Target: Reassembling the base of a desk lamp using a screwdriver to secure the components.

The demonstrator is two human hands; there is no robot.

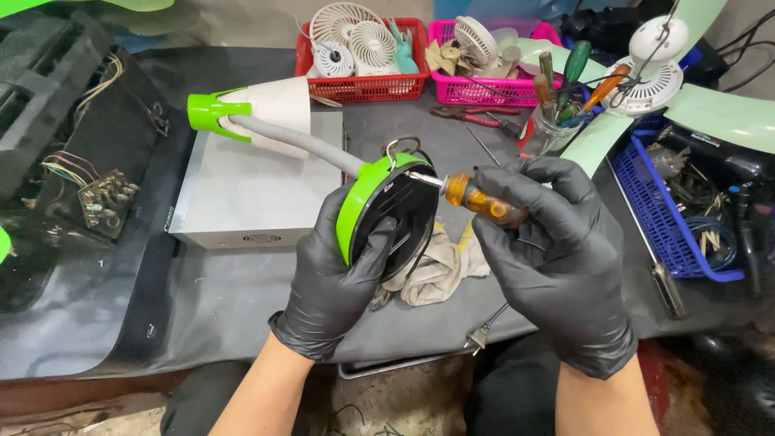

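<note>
The left hand (339, 274), in a black glove, is wrapped around the round green-rimmed base of a desk lamp (387, 211), held on edge above the front middle of the desk (242, 299); the fingers curl over the black underside and the thumb presses its face. The right hand (549, 258), also gloved, grips the amber handle of a screwdriver (480, 200), fingers closed round it, with the metal tip touching the upper part of the lamp's underside.

The lamp's grey bendy neck runs up and left to a white shade with a green end (250, 111), which lies over a grey metal box (242, 194) at the desk's middle. A crumpled rag (440, 270) lies under the hands. The front left of the desk is bare.

Along the back edge stand a red basket (363, 85) holding small white fans and a pink basket (476, 89) with fan parts. A jar of screwdrivers (557, 121) stands just right of them. A blue basket (662, 218) with cables sits at the right edge.
</note>
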